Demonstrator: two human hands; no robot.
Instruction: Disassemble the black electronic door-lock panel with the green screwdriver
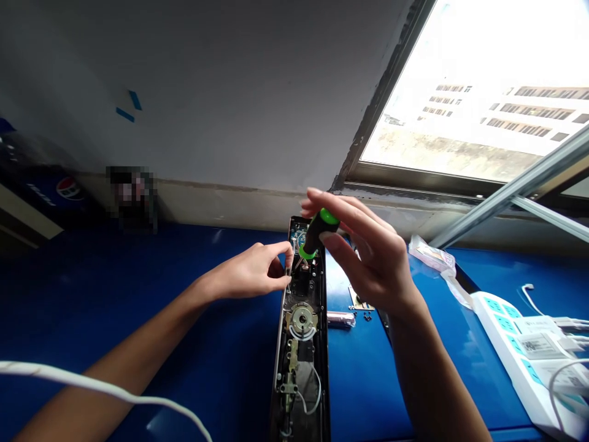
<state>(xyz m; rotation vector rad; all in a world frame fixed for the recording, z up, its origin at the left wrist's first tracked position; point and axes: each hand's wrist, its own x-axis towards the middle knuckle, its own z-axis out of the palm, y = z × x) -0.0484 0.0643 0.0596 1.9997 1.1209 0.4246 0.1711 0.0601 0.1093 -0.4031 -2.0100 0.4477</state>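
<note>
A long, narrow electronic door lock (301, 356) lies opened lengthwise in front of me, its wires, metal parts and round disc exposed. My right hand (375, 258) is closed around a black and green screwdriver (316, 234), which leans over the far part of the lock. The screwdriver's tip reaches down among the wires, and its exact contact point is hard to see. At the left rim of the lock, my left hand (251, 270) pinches with thumb and forefinger; what sits between the fingertips is too small to name.
Small dark screws (367, 317) and a wrapped pinkish cylinder (341, 319) lie right of the lock on the blue tabletop (363, 380). A white power strip (510, 362) with plugs stands at the right. A white cable (115, 390) crosses the lower left. Behind is a wall (230, 110).
</note>
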